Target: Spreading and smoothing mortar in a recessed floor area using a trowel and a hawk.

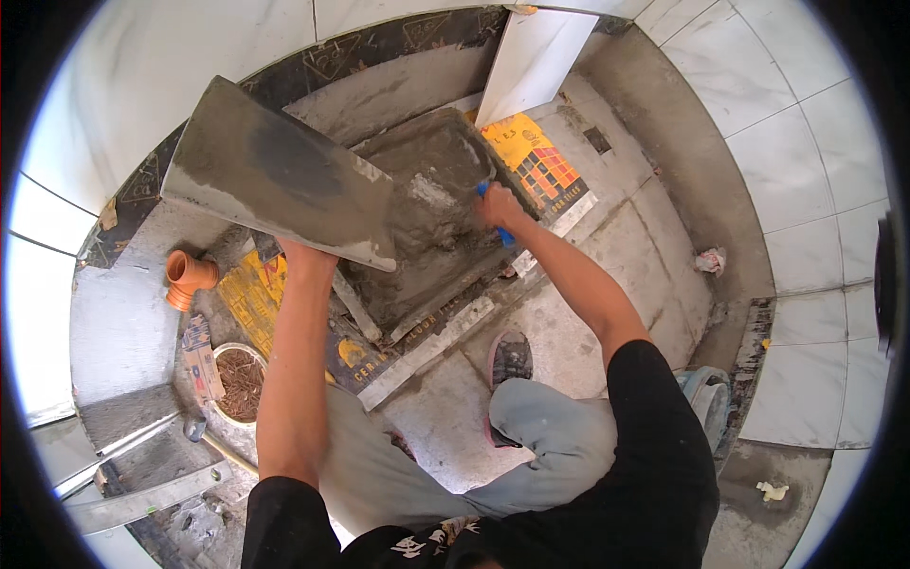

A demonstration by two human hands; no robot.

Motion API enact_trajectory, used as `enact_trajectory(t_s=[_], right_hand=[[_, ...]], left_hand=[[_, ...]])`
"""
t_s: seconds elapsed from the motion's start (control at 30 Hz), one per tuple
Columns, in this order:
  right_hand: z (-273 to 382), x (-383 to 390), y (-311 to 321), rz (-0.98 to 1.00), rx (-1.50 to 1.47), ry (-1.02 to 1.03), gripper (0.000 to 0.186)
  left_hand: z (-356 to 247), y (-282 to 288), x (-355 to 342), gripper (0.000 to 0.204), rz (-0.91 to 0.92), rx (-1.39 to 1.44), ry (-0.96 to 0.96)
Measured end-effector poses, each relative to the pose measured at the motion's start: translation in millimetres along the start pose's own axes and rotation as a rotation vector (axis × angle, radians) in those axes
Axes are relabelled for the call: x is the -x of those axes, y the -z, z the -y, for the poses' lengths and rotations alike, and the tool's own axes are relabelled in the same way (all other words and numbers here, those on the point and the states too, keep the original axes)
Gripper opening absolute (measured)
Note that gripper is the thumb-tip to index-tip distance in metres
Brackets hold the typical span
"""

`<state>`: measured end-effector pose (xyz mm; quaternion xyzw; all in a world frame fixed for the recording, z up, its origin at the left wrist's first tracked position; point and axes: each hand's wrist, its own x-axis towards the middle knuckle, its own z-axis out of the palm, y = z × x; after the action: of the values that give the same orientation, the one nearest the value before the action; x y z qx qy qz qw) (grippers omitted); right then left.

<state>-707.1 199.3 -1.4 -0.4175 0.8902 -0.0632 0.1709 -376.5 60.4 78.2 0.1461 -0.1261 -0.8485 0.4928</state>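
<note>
left hand (305, 252) grips the mortar-coated tile (275, 166), upper left. right hand (499, 206) grips a blue handle (509, 238) at the tub (455, 296) containing grey mortar (434, 223), upper centre. white bucket (217, 406), lower left, contains brown fragments (240, 381).

handle (508, 237): blue | mortar (438, 228): grey | wall tiles (744, 90): white, grey-veined
</note>
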Motion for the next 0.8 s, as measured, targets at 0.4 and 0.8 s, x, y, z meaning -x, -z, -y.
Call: enact_trajectory(t_s=[0.4, 0.8], right_hand=[[2, -54, -44, -0.055, 0.042, -0.095, 0.044], [40, -6, -2, 0.377, -0.171, -0.002, 0.044]], left_hand=[[-3, 25, -9, 0.042, -0.064, -0.217, -0.099], [12, -6, 0, 0.047, -0.168, -0.115, 0.033]])
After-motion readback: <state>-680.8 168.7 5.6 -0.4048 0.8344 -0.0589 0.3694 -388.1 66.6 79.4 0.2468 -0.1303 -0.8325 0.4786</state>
